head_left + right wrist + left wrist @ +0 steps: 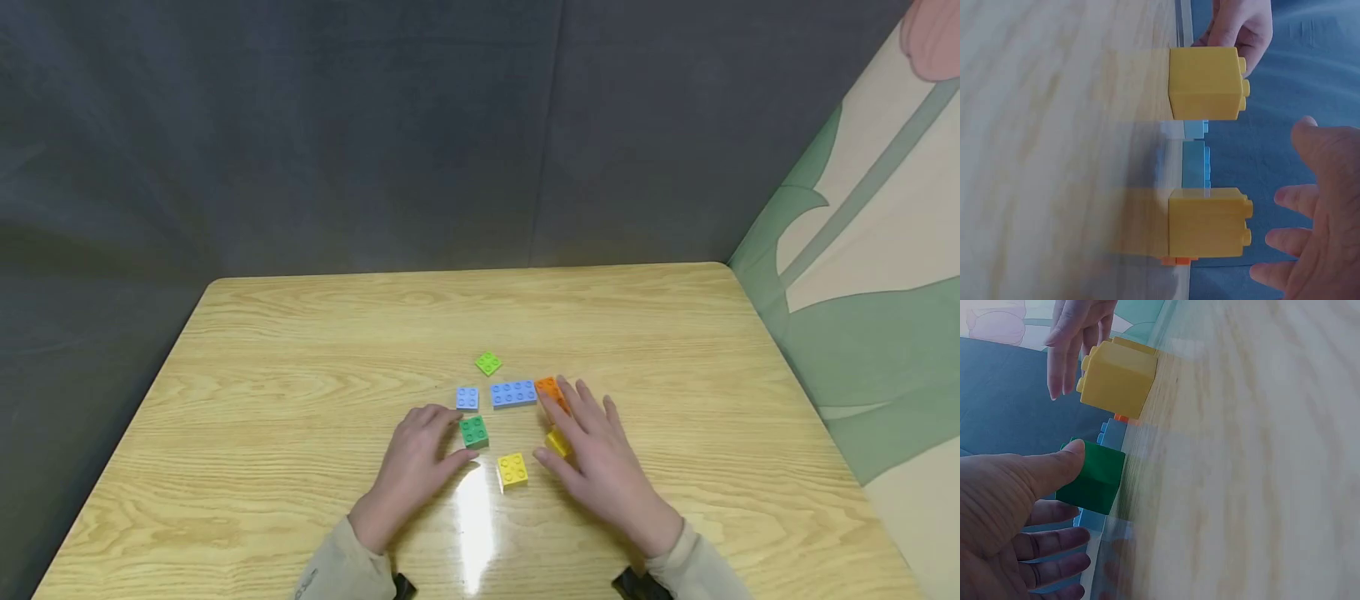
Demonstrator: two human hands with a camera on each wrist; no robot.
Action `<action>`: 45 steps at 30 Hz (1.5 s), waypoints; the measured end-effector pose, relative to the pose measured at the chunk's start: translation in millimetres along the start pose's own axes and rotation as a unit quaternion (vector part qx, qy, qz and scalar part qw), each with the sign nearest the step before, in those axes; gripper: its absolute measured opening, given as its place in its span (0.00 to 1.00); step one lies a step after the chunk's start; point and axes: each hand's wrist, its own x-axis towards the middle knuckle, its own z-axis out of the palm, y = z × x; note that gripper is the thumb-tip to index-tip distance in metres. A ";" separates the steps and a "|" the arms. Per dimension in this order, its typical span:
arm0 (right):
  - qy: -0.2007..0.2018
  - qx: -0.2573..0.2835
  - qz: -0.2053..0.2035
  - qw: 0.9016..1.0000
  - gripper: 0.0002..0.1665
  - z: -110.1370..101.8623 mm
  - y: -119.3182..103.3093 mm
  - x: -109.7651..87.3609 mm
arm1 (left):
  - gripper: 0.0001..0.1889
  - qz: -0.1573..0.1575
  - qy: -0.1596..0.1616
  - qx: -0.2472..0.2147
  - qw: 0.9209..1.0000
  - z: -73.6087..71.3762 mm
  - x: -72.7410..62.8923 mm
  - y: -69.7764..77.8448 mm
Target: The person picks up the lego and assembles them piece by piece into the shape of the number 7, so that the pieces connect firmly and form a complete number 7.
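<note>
My left hand [417,452] is at the green brick [474,432], its thumb on the near side and its index finger by the far left corner. In the left wrist view the thumb overlaps that brick and the other fingers stretch out behind it. Spread fingers show on my right hand [603,462], which hovers over an orange brick [550,388] and a yellow brick [557,442], partly covering both. In the right wrist view its fingertips [1285,195] stand apart from the yellow brick's studs. Another yellow brick [513,471] sits between the two hands.
Beyond the hands lie a small blue brick [467,398], a longer blue brick [513,394] beside the orange one, and a flat lime-green brick [488,363]. The wooden table [300,350] ends at a dark curtain [375,133] behind and a patterned cloth [885,358] on the right.
</note>
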 end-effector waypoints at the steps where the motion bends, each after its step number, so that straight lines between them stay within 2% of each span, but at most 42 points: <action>1: -0.001 0.000 -0.002 1.000 0.40 0.7 -0.7 -0.1 | 0.29 0.001 0.000 0.000 1.000 0.2 0.3 0.1; 8: -0.004 0.005 -0.023 1.000 0.41 4.4 -5.0 0.8 | 0.28 -0.006 -0.005 -0.008 1.000 1.0 2.0 0.9; 19: -0.019 0.012 -0.060 0.998 0.41 8.3 -10.9 2.2 | 0.26 0.009 0.002 0.004 1.000 2.4 2.1 0.5; 27: -0.040 0.011 -0.064 0.997 0.41 8.7 -12.5 3.3 | 0.25 0.003 -0.006 0.005 1.000 2.2 2.5 1.4; 45: -0.045 0.021 -0.087 0.995 0.38 11.7 -13.7 4.9 | 0.25 0.001 -0.012 0.000 1.000 2.2 3.0 0.7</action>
